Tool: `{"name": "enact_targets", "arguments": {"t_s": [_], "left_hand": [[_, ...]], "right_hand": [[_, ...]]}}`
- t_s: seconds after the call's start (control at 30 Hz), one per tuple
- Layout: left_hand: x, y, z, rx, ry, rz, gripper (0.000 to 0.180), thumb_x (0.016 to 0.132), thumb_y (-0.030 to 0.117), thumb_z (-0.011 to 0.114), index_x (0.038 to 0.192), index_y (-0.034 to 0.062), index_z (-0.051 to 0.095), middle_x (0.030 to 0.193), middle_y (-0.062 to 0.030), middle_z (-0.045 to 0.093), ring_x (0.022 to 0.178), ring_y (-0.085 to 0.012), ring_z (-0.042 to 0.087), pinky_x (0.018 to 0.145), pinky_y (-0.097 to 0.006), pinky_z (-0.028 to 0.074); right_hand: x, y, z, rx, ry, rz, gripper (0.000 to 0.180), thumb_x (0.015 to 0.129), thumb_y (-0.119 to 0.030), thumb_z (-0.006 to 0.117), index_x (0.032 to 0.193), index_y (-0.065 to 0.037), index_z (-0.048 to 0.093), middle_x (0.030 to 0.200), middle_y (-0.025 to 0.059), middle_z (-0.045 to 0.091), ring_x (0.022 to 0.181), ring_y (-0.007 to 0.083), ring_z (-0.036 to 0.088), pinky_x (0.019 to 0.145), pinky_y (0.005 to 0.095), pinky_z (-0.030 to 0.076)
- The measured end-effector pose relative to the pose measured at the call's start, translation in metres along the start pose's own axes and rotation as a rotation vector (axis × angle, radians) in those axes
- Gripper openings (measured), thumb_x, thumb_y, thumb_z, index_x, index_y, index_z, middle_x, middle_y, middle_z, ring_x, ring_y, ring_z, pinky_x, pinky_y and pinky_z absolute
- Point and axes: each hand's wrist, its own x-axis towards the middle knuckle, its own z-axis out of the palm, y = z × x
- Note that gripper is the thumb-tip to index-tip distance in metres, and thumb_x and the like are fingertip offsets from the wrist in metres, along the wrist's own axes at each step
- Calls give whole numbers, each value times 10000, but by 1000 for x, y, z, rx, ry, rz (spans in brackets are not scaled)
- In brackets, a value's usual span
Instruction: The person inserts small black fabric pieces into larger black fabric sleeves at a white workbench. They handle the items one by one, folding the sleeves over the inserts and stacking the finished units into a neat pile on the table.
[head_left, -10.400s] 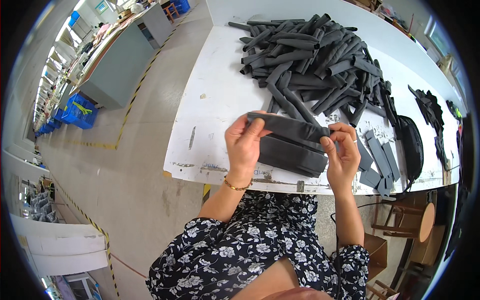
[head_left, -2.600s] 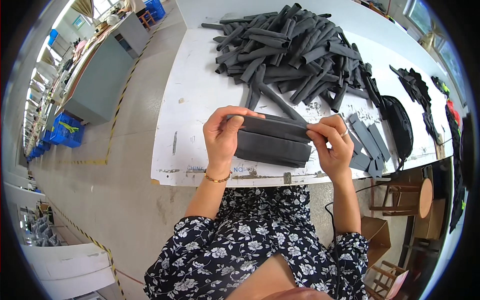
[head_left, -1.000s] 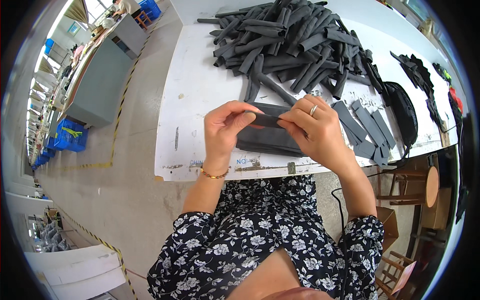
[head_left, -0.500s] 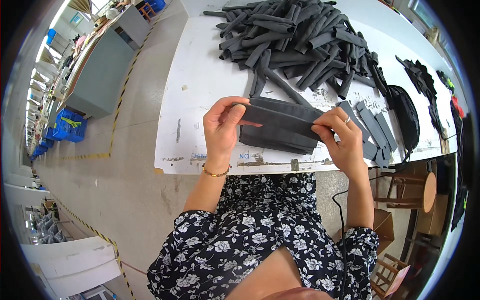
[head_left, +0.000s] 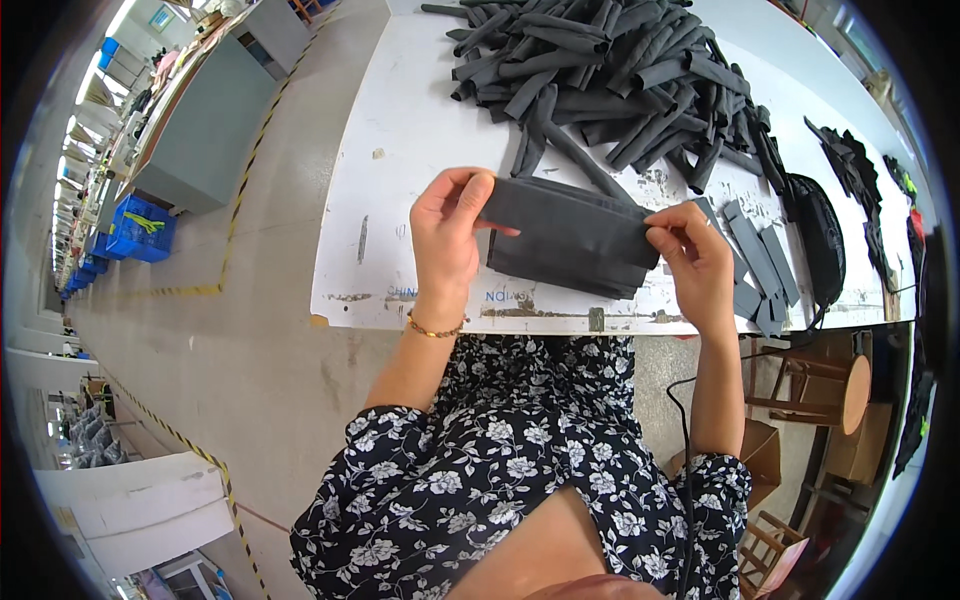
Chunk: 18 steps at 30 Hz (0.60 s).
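A dark grey fabric strip (head_left: 565, 215) is stretched between my hands over the near edge of the white table. My left hand (head_left: 450, 240) pinches its left end between thumb and fingers. At the other end, the fingertips of my right hand (head_left: 700, 265) are closed on its upper corner. Just beneath lies a neat stack of matching dark grey fabric pieces (head_left: 560, 281), mostly covered by the held one. Beyond the stack is a big heap of dark grey fabric tubes (head_left: 610, 85), one of which reaches down toward it.
Loose flat grey strips (head_left: 752, 245) lie right of my right hand, beside a black mesh-like pouch (head_left: 815, 235). More black fabric (head_left: 850, 170) is farther right. A dark cable (head_left: 684, 420) hangs by my right arm. A wooden stool (head_left: 855, 395) stands below the table's right side.
The strip has tipped to lie flatter over the stack, its left end raised slightly. My right hand has shifted a little right and up. Both hands keep their hold; the view has moved slightly.
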Motion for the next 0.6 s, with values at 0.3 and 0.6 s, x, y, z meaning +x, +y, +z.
{"name": "enact_targets", "arguments": {"t_s": [0.3, 0.6], "left_hand": [[-5, 15, -6, 392, -52, -18, 145, 862, 158, 765, 865, 25, 706, 687, 30, 610, 598, -30, 476, 539, -179, 350], [-4, -46, -31, 739, 84, 185, 234, 835, 171, 778, 999, 62, 651, 837, 15, 584, 691, -80, 472, 636, -244, 433]], "right_hand": [[-7, -6, -6, 127, 48, 279, 118, 897, -89, 706, 952, -4, 644, 759, -29, 579, 703, 44, 503, 618, 211, 403], [-33, 39, 14, -381, 178, 79, 131, 848, -75, 735, 911, -39, 625, 845, 78, 602, 699, 199, 584, 606, 318, 463]]}}
